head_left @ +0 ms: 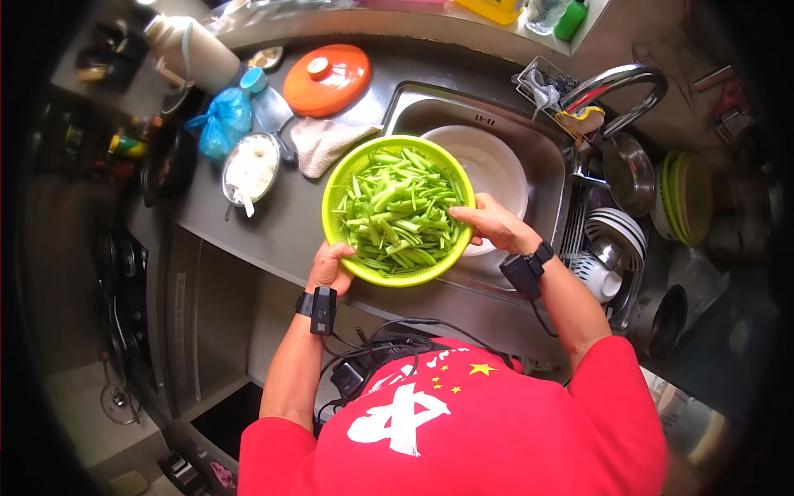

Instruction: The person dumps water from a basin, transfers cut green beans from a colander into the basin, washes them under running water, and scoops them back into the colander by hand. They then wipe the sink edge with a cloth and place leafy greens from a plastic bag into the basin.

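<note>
A lime-green plastic colander [454,260], full of cut green vegetable pieces [397,207], is held up in front of me at the counter's edge. My left hand [331,266] grips its lower left rim. On the right side my right hand [490,223] holds the rim, its thumb over the edge. Behind the colander, a white basin [504,165] sits in the steel sink [542,149], partly covered by the colander. The undersides of both hands are hidden.
An orange lid [328,80], a cloth [325,147], a blue plastic bag [222,124] and a bowl of white food [251,169] with a spoon are on the counter left of the sink. The faucet [616,83] and a rack of stacked bowls [616,231] stand right.
</note>
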Demonstrator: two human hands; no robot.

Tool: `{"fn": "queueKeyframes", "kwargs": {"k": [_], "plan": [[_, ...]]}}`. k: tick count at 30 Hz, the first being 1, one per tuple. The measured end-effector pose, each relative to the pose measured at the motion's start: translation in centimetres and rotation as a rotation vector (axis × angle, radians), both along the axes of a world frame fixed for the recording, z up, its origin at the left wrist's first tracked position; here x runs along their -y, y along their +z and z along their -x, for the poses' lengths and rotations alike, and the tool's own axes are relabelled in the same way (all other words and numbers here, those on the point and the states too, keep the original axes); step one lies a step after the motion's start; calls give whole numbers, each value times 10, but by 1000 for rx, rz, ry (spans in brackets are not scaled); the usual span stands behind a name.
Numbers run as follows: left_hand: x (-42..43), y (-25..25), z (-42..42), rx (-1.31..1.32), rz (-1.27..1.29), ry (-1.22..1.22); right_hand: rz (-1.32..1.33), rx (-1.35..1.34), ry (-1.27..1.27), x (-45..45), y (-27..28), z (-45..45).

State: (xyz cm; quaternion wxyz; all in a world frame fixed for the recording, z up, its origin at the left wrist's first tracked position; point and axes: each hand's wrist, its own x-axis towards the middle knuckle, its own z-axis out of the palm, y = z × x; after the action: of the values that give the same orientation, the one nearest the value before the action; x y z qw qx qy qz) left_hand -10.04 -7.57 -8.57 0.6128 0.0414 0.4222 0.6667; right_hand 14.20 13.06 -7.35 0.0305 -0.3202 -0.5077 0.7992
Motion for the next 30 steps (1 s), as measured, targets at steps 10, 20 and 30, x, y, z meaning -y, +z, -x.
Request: {"fn": "queueKeyframes", "kwargs": {"k": [10,20,30], "plan": [[-23,43,5,-359,88,-210,3,65,-477,39,25,-86],[-8,36,30,-462,200,-274,-83,200,-846,96,42,-165],[-20,3,29,-455,276,-397,-13,200,-981,124,43,-163]]}}
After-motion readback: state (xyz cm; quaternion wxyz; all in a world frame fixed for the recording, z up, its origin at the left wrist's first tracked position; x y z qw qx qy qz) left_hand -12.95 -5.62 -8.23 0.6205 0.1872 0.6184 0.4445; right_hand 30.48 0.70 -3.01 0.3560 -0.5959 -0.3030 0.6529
